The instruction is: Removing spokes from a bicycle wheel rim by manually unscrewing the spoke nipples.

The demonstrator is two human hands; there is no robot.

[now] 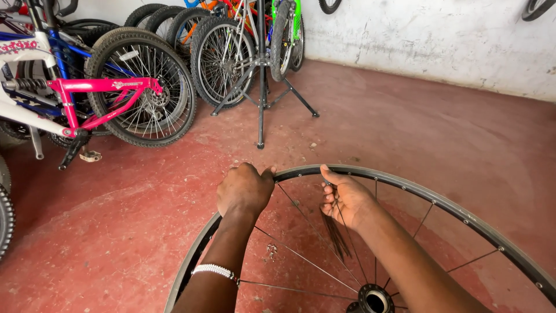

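Bare bicycle rim point(440, 200), no tyre on it, standing upright on the red floor point(116, 232) right under the camera, hub point(375, 299) low at the bottom edge, thin spokes point(307, 261) fanning up to the hoop.

Scanning from the left: a pink-and-white bike point(87, 93) leans among a row of parked bicycles, its pedal point(90, 155) hanging just off the floor. Next, a black repair stand point(262, 87) on spread legs, more wheels behind it against the white wall point(434, 40).

Now the hands. Left hand point(244, 190), bead bracelet point(215, 270) on the wrist, is clamped over the top of the rim, fingers curled tight around it. Right hand point(346, 197) sits just beside it, thumb hooked on the rim's edge, fingers narrowed and pinching a spoke near where it meets the hoop. A dark bundle of loose spokes point(336, 235) seems to hang below that palm, though it's hard to be sure.

The risk, as I read it: the wheel balances on its edge, held only at the top, so a slackened left grip could let it roll or tip sideways. Those pinched fingers could also slip off the thin spoke, and any loose ones might drop and scatter across the floor.
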